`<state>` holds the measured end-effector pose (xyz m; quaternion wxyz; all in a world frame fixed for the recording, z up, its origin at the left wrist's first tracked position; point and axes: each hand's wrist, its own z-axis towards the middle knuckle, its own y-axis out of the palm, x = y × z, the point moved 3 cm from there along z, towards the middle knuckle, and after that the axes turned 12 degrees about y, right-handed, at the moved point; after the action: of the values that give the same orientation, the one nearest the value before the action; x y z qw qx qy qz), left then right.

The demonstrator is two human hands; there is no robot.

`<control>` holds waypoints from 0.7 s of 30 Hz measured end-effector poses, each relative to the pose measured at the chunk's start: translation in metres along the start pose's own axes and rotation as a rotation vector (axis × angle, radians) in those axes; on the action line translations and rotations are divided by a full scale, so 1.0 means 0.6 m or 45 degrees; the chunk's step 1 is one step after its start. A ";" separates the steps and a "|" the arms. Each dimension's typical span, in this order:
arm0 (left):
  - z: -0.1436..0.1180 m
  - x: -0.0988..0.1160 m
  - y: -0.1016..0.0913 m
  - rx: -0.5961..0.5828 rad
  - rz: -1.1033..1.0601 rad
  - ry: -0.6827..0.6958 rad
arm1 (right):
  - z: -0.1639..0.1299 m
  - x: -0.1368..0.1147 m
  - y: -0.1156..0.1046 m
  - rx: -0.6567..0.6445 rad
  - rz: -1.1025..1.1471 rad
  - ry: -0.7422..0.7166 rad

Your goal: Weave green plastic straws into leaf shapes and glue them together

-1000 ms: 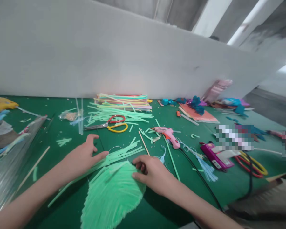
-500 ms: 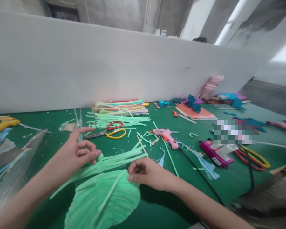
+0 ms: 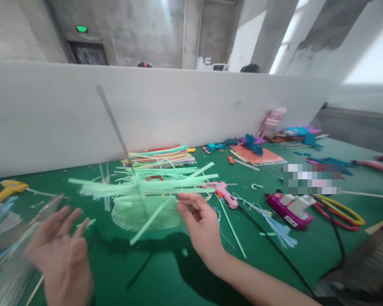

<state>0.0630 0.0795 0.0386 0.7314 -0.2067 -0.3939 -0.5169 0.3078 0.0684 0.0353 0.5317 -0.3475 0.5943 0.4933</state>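
A light green fuzzy leaf (image 3: pixel 127 216) with a raised centre rib (image 3: pixel 151 222) is held above the table, its right edge pinched in my right hand (image 3: pixel 202 229). Several light green pipe cleaners (image 3: pixel 159 185) stretch crosswise at its upper side; whether they are joined to the leaf I cannot tell. A thin dark rod (image 3: pixel 113 121) stands up slanted there, smeared by motion. My left hand (image 3: pixel 62 255) is at the lower left, blurred, apart from the leaf, with fingers spread and nothing in them.
Behind the leaf lie bundled coloured pipe cleaners (image 3: pixel 162 158) and a scissors' red handle (image 3: pixel 155 177). A pink glue gun (image 3: pixel 228 197), blue tassels (image 3: pixel 282 233) and a purple power strip (image 3: pixel 287 210) lie right. A yellow glue gun (image 3: pixel 11 191) rests far left. A white partition (image 3: pixel 67 114) borders the table.
My left hand has come away from the pipe cleaners and moved down left, opening. My right hand has raised the leaf and tilted it flatter. The camera view has tipped upward.
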 end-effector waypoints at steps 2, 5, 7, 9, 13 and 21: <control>-0.020 -0.030 0.018 -0.075 -0.151 -0.211 | 0.002 0.000 0.008 0.020 0.125 0.023; -0.053 -0.057 0.041 -0.194 -0.362 -0.715 | -0.001 0.013 0.024 -0.006 0.292 0.129; -0.070 -0.053 0.051 -0.213 -0.466 -0.895 | -0.006 0.026 0.033 -0.055 0.373 0.229; -0.081 -0.041 0.056 -0.208 -0.442 -0.963 | -0.010 0.037 0.038 -0.138 0.412 0.344; -0.086 -0.018 0.056 -0.161 -0.197 -0.986 | 0.000 0.042 0.032 -0.278 0.335 0.461; -0.086 -0.016 0.050 -0.237 -0.098 -0.905 | 0.021 0.037 0.016 -0.304 0.271 0.424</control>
<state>0.1078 0.0600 0.0026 0.5069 -0.4239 -0.5822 -0.4736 0.2980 0.0857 0.0165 0.3265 -0.4199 0.6444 0.5493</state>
